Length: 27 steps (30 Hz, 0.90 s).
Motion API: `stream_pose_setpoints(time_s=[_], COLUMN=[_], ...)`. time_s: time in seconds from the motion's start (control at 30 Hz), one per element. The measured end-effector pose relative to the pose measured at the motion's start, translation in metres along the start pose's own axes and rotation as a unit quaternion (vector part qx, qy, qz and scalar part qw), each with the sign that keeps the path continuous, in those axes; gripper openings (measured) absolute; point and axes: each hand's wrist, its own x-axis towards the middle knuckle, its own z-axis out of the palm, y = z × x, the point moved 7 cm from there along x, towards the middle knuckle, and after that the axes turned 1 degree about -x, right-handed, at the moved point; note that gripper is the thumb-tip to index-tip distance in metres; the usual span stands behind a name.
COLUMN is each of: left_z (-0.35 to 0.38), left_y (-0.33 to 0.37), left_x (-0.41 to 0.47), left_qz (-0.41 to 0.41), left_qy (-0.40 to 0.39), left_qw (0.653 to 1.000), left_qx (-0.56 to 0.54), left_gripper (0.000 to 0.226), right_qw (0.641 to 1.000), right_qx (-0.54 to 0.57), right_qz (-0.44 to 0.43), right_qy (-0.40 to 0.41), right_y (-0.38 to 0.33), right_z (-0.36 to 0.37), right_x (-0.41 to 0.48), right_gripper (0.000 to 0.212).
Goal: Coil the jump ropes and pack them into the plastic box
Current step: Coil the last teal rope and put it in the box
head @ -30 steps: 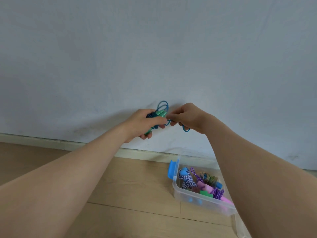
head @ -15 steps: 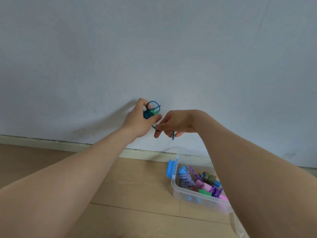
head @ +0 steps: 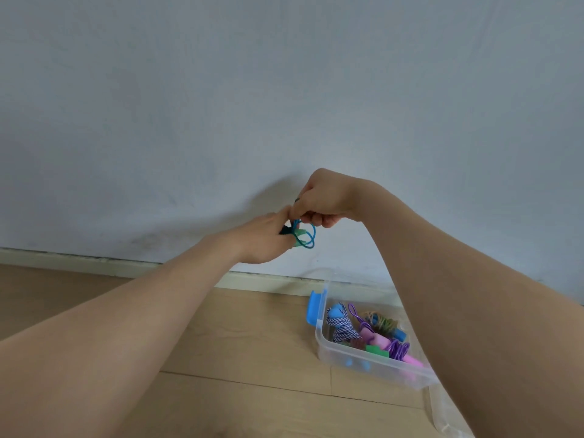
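Note:
I hold a blue jump rope [head: 306, 238] with green handles up in front of the wall, its cord gathered in small loops. My left hand [head: 264, 240] grips the bundle and handles from the left. My right hand [head: 322, 200] is above it, fingers pinched on the cord's end. Down on the floor to the right stands the clear plastic box [head: 354, 358] with a blue latch [head: 313, 308]. Inside it lie several coiled ropes: a blue-and-white striped one [head: 343, 330], a purple one with pink handles [head: 396, 347], and others partly hidden by my right forearm.
A pale wall fills the upper view, with a skirting board [head: 94, 262] at its foot. Wooden floor [head: 246, 358] lies below my arms. A clear plastic piece, perhaps the box lid [head: 445, 415], lies at the lower right.
My right hand rose from below the bundle to above it, carrying the cord's end. My left hand with the bundle dropped slightly and turned, so the loops now hang to its right.

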Motion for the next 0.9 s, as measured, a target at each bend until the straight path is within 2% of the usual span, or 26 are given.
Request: stream_pose_setpoints(time_s=[0.2, 0.3, 0.37, 0.47, 0.57, 0.63, 0.77, 0.9], left_z=[0.002, -0.002, -0.004, -0.008, -0.009, -0.01, -0.012, -0.015], left_y=[0.006, 0.012, 0.017, 0.019, 0.012, 0.007, 0.002, -0.005], left_x=[0.0, -0.002, -0.003, -0.007, -0.008, -0.006, -0.003, -0.002], left_qz=[0.046, 0.063, 0.075, 0.079, 0.042, 0.02, -0.008, -0.036], left_qy=[0.0, 0.001, -0.008, -0.02, -0.018, -0.002, 0.024, 0.043], left_qw=[0.995, 0.989, 0.982, 0.967, 0.954, 0.942, 0.921, 0.918], left_qx=[-0.085, -0.132, -0.172, -0.243, -0.296, -0.336, -0.389, -0.393], left_gripper=[0.033, 0.015, 0.012, 0.01, 0.015, 0.022, 0.02, 0.018], right_qw=[0.977, 0.96, 0.961, 0.963, 0.953, 0.947, 0.939, 0.951], right_qx=[0.211, 0.279, 0.271, 0.265, 0.292, 0.306, 0.322, 0.293], right_qz=[0.034, 0.018, 0.002, -0.037, -0.078, -0.094, -0.089, -0.07], right_qy=[0.003, 0.034, 0.051, 0.038, 0.01, 0.03, 0.08, 0.072], right_y=[0.028, 0.04, 0.047, 0.051, 0.046, 0.043, 0.045, 0.047], right_z=[0.0, -0.007, -0.012, -0.011, -0.005, -0.009, -0.018, -0.015], right_x=[-0.002, -0.001, -0.001, 0.002, 0.003, 0.004, 0.006, 0.006], right_gripper=[0.011, 0.009, 0.006, 0.016, 0.031, 0.03, 0.017, 0.019])
